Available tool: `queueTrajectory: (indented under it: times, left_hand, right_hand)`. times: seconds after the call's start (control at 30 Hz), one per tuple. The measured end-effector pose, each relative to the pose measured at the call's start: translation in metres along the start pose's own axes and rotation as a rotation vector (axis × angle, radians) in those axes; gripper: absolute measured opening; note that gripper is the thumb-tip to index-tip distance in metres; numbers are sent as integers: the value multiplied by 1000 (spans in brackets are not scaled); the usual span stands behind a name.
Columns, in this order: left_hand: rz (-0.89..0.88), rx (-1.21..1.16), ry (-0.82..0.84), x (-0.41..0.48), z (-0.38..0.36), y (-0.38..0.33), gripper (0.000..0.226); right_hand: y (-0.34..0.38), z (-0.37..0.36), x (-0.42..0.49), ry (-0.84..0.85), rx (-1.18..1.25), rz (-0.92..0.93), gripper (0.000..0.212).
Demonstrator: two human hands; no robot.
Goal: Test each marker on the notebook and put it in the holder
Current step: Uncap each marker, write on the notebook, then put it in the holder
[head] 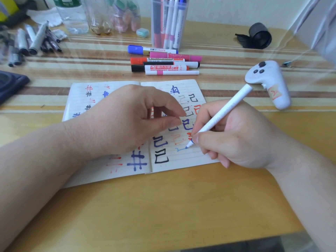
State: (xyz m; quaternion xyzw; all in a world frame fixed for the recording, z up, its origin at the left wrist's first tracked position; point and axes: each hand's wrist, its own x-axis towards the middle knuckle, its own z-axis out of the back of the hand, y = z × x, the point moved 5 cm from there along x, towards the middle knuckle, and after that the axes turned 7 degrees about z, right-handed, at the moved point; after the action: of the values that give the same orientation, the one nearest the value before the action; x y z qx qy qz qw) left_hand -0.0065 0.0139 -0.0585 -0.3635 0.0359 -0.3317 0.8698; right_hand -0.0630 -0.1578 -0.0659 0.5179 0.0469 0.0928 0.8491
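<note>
An open lined notebook [181, 160] lies on the desk, covered with marks in black, blue and red. My right hand [234, 137] grips a white marker [229, 108] with a blue tip that touches the right page beside a fresh blue stroke. My left hand [127, 120] rests over the notebook's middle with fingers curled and thumb near the fingertips; whether it pinches a cap I cannot tell. Behind the notebook lie several capped markers [165, 60]. The clear holder [169, 22] at the back holds several markers.
A white controller [269, 80] lies right of the notebook, close to the marker's end. A dark roll [258, 36] sits back right. Grey and black pens [32, 42] are heaped back left beside plastic bottles [72, 15]. A dark object [11, 82] is at the left edge.
</note>
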Motion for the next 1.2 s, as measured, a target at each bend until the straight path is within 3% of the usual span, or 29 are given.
queueTrajectory:
  times: [0.87,1.2]
  left_hand:
    - [62,-12,30,-1,1,-1,6]
    - [65,-18,12,-1,0,0,13]
  right_hand:
    - [1,0,0,-9,88,52,4]
    - [6,-10,-4,67,95,94,3]
